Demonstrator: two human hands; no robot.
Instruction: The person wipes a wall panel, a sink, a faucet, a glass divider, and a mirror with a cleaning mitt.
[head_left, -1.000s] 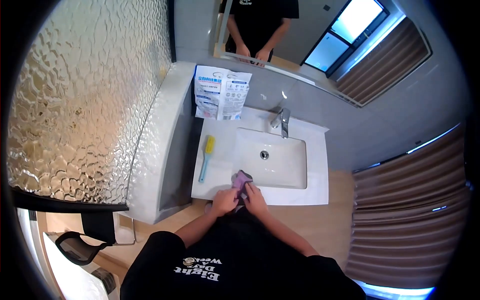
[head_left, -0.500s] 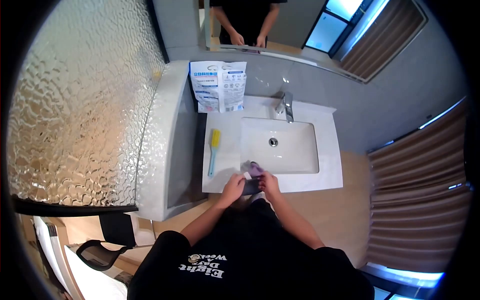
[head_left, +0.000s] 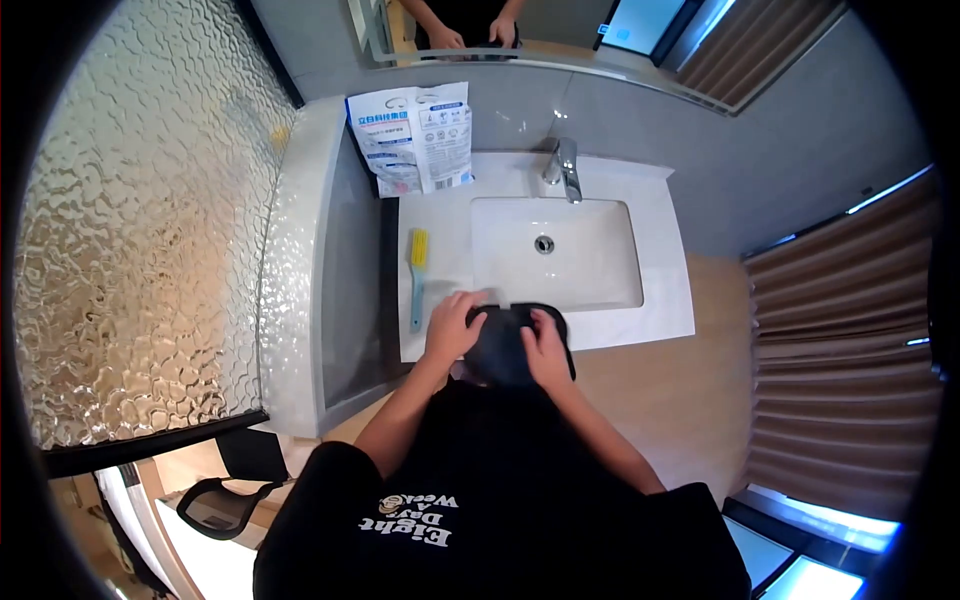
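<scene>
A dark flat item with rounded corners and a black rim is held up at the front edge of the counter, just before my body. I cannot make out its exact kind. My left hand closes on its left edge, thumb on the near face. On the upper right, my right hand grips the rim with bent fingers. A scrub brush with yellow bristles and a light blue handle lies on the counter, left of the sink and a little beyond my left hand.
A white washbasin is set into the white counter, with a chrome faucet behind it. A white and blue bag with printing stands at the back left. Low grey wall and textured glass border the left.
The dark item is now raised and spread with its broad face showing; the purple part seen earlier is out of sight. Both hands moved slightly up, and the view shifted.
</scene>
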